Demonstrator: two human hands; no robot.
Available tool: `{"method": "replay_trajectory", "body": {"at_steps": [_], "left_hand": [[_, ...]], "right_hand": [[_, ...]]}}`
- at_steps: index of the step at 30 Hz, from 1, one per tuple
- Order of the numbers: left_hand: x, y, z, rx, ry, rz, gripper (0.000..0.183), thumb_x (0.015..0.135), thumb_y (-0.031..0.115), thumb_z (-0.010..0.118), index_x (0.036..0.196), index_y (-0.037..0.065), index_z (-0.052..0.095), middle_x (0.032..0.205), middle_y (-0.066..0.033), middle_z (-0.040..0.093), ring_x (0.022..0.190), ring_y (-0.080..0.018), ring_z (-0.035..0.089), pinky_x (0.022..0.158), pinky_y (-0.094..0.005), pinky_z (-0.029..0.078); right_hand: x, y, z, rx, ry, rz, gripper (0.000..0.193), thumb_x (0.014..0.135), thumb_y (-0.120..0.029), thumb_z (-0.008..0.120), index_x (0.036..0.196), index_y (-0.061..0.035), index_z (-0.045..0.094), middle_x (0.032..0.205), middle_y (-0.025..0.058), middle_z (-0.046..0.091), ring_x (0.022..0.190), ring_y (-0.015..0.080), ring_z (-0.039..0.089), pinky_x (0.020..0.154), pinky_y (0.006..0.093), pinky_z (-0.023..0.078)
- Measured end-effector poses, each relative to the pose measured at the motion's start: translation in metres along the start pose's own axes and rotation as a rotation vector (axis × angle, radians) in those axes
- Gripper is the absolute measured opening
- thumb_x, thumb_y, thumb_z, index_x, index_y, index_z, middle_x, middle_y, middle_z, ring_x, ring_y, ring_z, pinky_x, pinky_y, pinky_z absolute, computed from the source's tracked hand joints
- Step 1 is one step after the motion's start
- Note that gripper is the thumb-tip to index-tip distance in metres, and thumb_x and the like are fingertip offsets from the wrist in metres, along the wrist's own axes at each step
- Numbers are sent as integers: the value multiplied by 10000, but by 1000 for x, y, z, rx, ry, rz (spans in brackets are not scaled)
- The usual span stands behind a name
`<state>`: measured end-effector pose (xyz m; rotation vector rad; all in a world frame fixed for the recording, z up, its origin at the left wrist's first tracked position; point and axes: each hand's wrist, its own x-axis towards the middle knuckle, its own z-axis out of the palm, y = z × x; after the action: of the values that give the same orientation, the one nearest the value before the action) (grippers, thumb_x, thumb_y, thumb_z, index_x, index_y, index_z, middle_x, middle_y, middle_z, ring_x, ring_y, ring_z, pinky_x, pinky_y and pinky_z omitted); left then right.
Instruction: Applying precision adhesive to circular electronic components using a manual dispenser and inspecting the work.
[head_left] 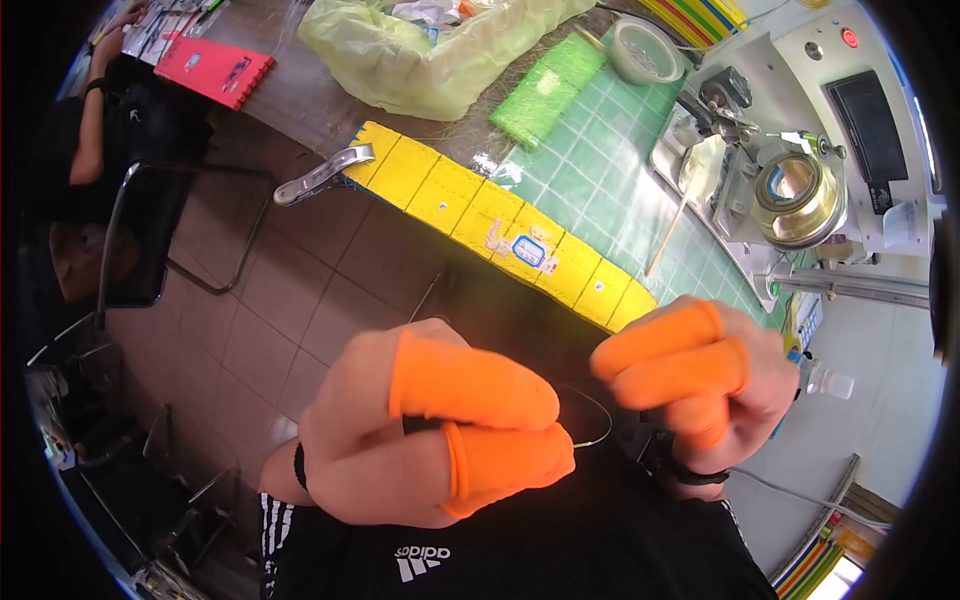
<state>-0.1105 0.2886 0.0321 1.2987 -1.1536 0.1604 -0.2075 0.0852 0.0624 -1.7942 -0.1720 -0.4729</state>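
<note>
Orange finger cots cover the thumb and a finger of my left hand [455,392], which are pressed together in a pinch. A thin pale wire [607,424] with a yellow-green end comes out at its fingertips and curves up in a small loop. What lies between those fingertips is hidden. To the right, my right hand [705,370] is raised near the corner of the bench, its orange-capped fingers curled toward the thumb and slightly blurred. I cannot make out whether it holds anything. Both hands are in the air, nearer to me than the yellow padded bench edge [475,215].
The bench has a green gridded mat [580,170] with a green mesh-like packet [550,90]. A lined yellowish bag [420,75] and a round bowl [645,52] stand behind. Right: a machine with a brass-coloured round part [795,200]. Left: a metal-framed chair [190,170] and another person's arm [90,130].
</note>
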Motion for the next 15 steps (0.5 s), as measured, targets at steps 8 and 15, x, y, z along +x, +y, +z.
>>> {"method": "replay_trajectory", "body": {"at_steps": [8,15], "left_hand": [[-1,-4,-14,-124,-20,-532,199,641,91,900,779,120,761,919,-24,634,785,-159,549,642,-287,427],[-1,-33,-20,-55,-80,-407,195,668,135,906,793,138,756,973,-29,662,730,-162,576,607,-264,416]], "right_hand": [[18,12,18,111,-106,27,328,955,-283,727,866,32,738,866,239,745,709,277,700,669,365,586],[29,28,22,110,-138,30,137,785,-25,844,895,0,766,863,164,761,721,244,728,664,320,596]]}}
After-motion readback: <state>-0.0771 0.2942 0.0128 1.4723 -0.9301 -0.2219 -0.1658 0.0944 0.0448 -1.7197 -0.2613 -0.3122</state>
